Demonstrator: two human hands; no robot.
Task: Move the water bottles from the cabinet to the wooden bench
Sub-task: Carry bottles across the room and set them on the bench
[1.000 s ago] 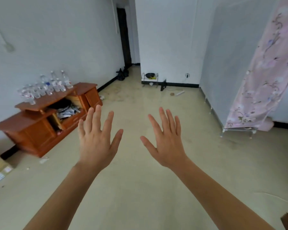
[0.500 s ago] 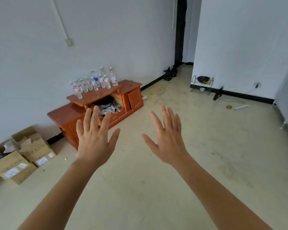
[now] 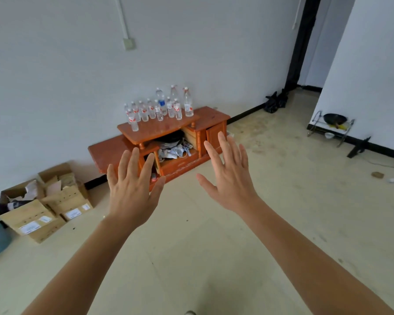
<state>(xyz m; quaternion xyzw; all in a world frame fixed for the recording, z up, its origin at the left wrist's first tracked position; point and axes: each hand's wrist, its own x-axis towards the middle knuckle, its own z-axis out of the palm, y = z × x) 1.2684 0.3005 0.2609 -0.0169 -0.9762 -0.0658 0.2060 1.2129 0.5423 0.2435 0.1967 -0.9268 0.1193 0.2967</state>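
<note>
Boxes now sit at far left by the wall. The cabinet has swung from the view's left to its centre and looms nearer, bottles crowding its raised top. Left hand and right hand hover empty, fingers spread. No bench visible; the approach is probably under way.

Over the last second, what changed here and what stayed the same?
The view swung left, bringing the cabinet and its water bottles toward the centre. Cardboard boxes came into sight. Left hand and right hand stay raised, spread, empty.
</note>
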